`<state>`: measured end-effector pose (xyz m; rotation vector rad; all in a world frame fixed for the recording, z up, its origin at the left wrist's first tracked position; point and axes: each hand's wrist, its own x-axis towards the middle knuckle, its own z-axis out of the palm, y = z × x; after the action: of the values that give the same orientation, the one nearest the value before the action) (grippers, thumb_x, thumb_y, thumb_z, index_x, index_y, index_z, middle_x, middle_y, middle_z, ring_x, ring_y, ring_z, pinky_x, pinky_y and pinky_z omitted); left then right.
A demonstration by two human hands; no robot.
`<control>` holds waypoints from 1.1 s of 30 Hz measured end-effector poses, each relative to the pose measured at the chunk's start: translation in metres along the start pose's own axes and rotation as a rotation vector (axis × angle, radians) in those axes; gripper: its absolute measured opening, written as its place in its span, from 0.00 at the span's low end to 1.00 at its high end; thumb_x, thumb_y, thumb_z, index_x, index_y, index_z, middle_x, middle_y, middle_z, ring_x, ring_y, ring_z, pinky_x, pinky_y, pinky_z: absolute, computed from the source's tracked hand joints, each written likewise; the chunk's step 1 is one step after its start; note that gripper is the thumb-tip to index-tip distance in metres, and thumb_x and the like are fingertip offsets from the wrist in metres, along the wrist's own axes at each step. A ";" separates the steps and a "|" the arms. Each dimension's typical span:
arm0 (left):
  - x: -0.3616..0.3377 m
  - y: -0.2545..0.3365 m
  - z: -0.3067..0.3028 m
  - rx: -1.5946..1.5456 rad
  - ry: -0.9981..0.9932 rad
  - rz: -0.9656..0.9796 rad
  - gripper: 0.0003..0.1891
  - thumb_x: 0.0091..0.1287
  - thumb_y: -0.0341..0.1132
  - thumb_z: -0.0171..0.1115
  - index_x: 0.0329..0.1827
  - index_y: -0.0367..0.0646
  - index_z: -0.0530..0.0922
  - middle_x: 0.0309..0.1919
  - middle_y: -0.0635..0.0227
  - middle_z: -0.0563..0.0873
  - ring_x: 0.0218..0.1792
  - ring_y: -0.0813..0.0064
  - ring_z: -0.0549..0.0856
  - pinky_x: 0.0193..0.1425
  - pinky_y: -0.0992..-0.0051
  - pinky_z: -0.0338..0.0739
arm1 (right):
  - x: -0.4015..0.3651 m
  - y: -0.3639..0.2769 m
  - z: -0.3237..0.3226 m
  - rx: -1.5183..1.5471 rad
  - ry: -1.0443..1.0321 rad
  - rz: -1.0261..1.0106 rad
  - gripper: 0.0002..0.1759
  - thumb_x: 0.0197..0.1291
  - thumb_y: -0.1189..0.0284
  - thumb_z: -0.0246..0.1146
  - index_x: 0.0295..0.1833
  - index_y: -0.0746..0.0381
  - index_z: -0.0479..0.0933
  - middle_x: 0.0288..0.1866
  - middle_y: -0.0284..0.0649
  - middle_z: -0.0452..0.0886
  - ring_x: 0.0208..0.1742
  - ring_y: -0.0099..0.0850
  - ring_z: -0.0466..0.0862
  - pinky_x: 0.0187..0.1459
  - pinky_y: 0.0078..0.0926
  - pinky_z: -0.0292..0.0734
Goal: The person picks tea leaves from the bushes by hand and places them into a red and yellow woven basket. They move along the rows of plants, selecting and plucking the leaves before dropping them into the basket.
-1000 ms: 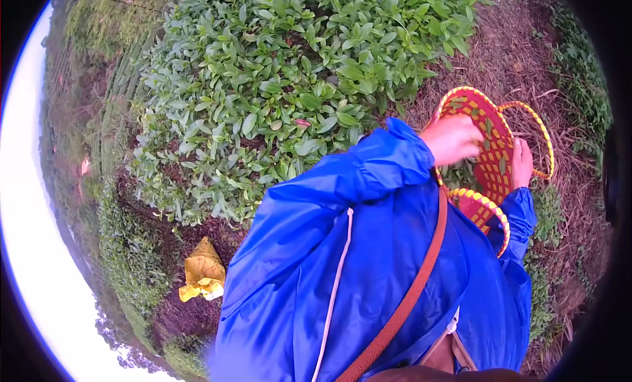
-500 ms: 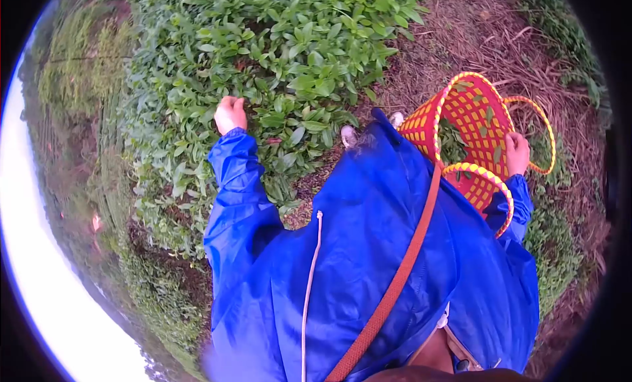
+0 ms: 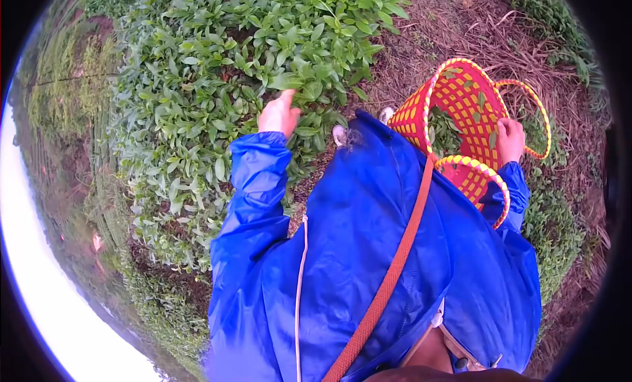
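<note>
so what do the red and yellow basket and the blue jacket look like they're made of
The red and yellow woven basket looks like plastic strapping: bright even colours, flat strips in an open lattice. The blue long-sleeved jacket seems thin synthetic rainwear, perhaps nylon: smooth, faintly glossy, crisply wrinkled sleeves.

A glossy, bright blue rain jacket [image 3: 368,263] covers the person's torso and both arms. A rust-orange shoulder strap [image 3: 395,270] crosses it diagonally, and a thin white drawcord [image 3: 298,296] hangs just beside the strap. Gathered cuffs [image 3: 263,142] end at the ungloved left hand [image 3: 280,113] and right hand [image 3: 510,137]. Pale shoes [image 3: 339,135] show near the strap's upper end.
</note>
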<state>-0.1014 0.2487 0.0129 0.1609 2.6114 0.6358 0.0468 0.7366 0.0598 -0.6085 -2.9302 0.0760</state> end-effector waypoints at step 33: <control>-0.011 0.048 0.084 -1.942 -0.278 -0.659 0.31 0.53 0.64 0.43 0.31 0.38 0.70 0.21 0.68 0.67 0.20 0.74 0.68 0.23 0.76 0.64 | 0.072 0.058 0.041 -0.003 -0.127 -0.037 0.10 0.49 0.64 0.56 0.33 0.58 0.76 0.36 0.40 0.74 0.39 0.36 0.73 0.41 0.30 0.67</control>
<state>-0.0540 0.3231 -0.0275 -0.9985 0.7510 2.1225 -0.0027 0.8175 0.0246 -0.5705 -3.0634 0.1107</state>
